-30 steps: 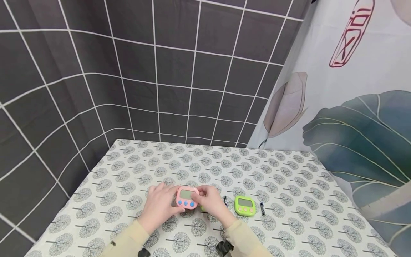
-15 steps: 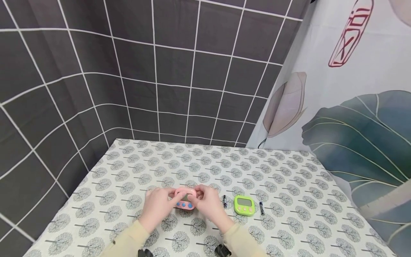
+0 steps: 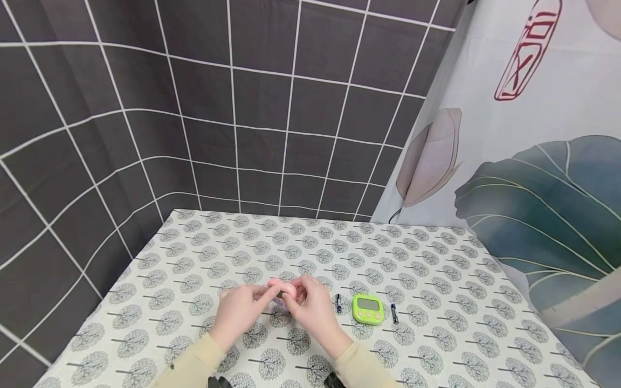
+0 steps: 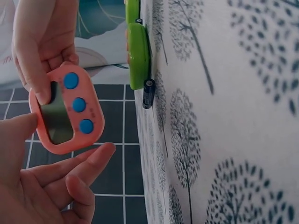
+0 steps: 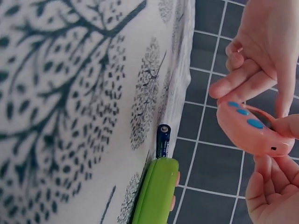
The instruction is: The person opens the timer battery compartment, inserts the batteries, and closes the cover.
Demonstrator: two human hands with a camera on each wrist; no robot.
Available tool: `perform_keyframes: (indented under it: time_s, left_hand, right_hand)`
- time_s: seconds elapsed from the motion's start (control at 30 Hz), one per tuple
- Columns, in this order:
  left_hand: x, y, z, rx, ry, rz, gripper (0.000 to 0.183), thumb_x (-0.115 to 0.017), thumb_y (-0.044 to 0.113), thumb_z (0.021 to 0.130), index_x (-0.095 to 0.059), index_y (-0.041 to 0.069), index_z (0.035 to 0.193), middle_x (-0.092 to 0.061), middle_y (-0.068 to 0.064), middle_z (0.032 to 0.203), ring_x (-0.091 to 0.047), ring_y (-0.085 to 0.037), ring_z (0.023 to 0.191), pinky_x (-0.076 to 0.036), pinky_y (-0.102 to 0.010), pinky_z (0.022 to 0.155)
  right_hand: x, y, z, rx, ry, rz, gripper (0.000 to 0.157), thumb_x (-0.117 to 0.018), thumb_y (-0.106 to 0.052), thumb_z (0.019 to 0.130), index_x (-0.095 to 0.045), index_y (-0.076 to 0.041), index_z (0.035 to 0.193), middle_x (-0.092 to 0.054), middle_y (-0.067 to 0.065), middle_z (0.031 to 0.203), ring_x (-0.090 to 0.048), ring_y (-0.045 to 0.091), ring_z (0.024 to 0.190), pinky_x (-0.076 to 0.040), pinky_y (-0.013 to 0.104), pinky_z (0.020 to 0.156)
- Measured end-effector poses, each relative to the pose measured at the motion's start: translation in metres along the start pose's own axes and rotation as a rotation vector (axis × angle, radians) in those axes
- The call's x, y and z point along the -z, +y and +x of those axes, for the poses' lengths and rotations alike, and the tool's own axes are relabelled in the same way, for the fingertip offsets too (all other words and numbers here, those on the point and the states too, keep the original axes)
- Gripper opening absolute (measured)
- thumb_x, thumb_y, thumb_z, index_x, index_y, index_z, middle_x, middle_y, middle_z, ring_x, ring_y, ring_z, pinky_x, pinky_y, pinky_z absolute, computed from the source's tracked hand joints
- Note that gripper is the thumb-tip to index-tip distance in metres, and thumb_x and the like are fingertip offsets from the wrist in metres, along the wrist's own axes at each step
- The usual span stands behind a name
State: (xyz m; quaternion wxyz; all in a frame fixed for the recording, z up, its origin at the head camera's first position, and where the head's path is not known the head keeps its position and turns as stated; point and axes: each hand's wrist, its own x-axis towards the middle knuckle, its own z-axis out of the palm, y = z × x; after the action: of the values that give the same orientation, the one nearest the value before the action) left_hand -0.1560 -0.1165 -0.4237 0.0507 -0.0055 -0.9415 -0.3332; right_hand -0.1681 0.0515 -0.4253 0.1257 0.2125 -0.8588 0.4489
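Note:
Both hands hold a pink digital kitchen timer (image 4: 84,116) with blue buttons and a grey screen, in front of the person. My right hand (image 3: 310,310) grips one side, its thumb on the front and curled fingers behind. With the thumb at its edge and a fingertip at its end, my left hand (image 3: 245,307) pinches the other side. In the head view the hands hide most of the pink case. To the right, a green kitchen timer (image 3: 368,309) lies face up on the cloth, a dark small battery (image 3: 338,304) on its left and another battery (image 3: 394,313) on its right.
A white tablecloth (image 3: 194,269) printed with grey trees covers the table. Behind it hangs a dark grid-patterned curtain (image 3: 262,140), with a white leaf-printed curtain (image 3: 485,134) at the right. A second bit of green (image 4: 132,9) shows at the left wrist view's top edge.
The pink timer has tilted, so its screen and buttons show less from above. My left hand has closed in, its thumb now over the timer's front. The green timer and batteries stay put.

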Motion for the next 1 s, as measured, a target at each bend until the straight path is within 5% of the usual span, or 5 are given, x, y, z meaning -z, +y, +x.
perform_keyframes:
  time_s: [0.17,0.43,0.67,1.0]
  left_hand:
    - [0.002,0.002,-0.001,0.045,-0.063,-0.094,0.063,-0.042,0.069,0.087,-0.072,0.015,0.101,-0.07,0.004,0.075,-0.054,-0.01,0.05,-0.047,-0.047,0.076]
    - [0.004,0.005,-0.004,0.042,-0.095,-0.16,0.053,-0.046,0.06,0.09,-0.073,0.015,0.091,-0.071,0.006,0.08,-0.065,-0.014,0.074,-0.05,-0.051,0.081]
    - [0.003,0.008,0.0,0.078,-0.128,-0.256,0.043,-0.051,0.051,0.092,-0.071,0.015,0.083,-0.07,0.003,0.077,-0.053,-0.014,0.051,-0.045,-0.029,0.054]
    - [0.005,0.011,0.001,0.064,-0.13,-0.285,0.038,-0.053,0.046,0.093,-0.07,0.017,0.077,-0.07,0.004,0.078,-0.052,-0.015,0.049,-0.045,-0.031,0.064]
  right_hand:
    - [-0.002,-0.001,-0.004,0.078,0.031,-0.095,0.017,-0.074,-0.007,0.077,-0.059,-0.009,0.083,-0.054,-0.005,0.077,-0.049,0.005,0.069,-0.049,0.02,0.062]
    - [-0.004,0.001,-0.006,0.279,0.145,-0.227,0.026,-0.078,-0.002,0.067,-0.056,-0.014,0.077,-0.048,-0.009,0.076,-0.04,0.004,0.073,-0.043,0.018,0.064]
    - [-0.005,0.002,-0.005,0.45,0.223,-0.285,0.033,-0.08,0.0,0.059,-0.054,-0.014,0.074,-0.05,-0.006,0.078,-0.04,0.008,0.075,-0.041,0.018,0.065]
    - [-0.003,0.001,-0.006,0.565,0.231,-0.367,0.029,-0.08,-0.006,0.062,-0.059,-0.013,0.08,-0.057,-0.003,0.084,-0.046,0.011,0.078,-0.043,0.022,0.071]
